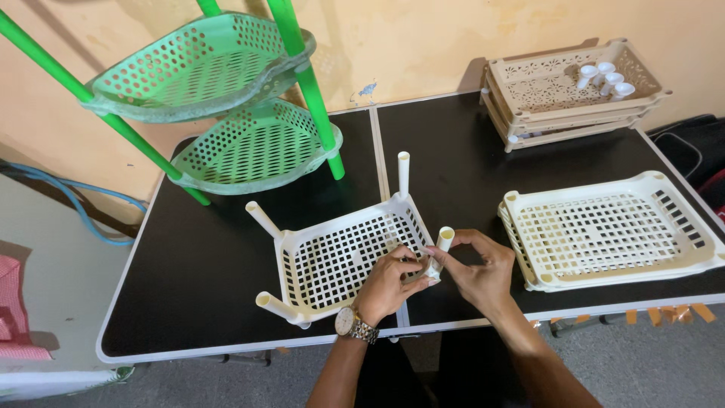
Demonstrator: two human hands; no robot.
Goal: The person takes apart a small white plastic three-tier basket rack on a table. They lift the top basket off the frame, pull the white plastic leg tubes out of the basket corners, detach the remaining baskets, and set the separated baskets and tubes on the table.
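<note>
Bench [226, 302], black-topped with a pale rim and a seam down its middle, carries everything here. Largest on it is a green rack [226, 98] of two perforated shelves on green poles, standing at the far left against the wall. At the near right lies a stack of cream trays [608, 230], and at the far right another stack of beige trays [563, 91] with a few short white caps [604, 78] resting in its top tray.

Between these, near the front edge, sits the cream grid tray [347, 253], with cream tubes rising from its corners. Nothing stands between the hands and this tray.

The left hand [389, 283], a watch [353, 323] at its wrist, rests on the tray's near right corner with its fingers curled together, pressing on the rim there. The right hand [479, 268] has thumb and forefinger pinched around the short corner tube [444, 240], the other fingers bent loosely behind.

The foot of that tube and its socket are hidden under both hands' fingers, so how deep it sits cannot be told. The green rack's poles run out of the top of the view.
</note>
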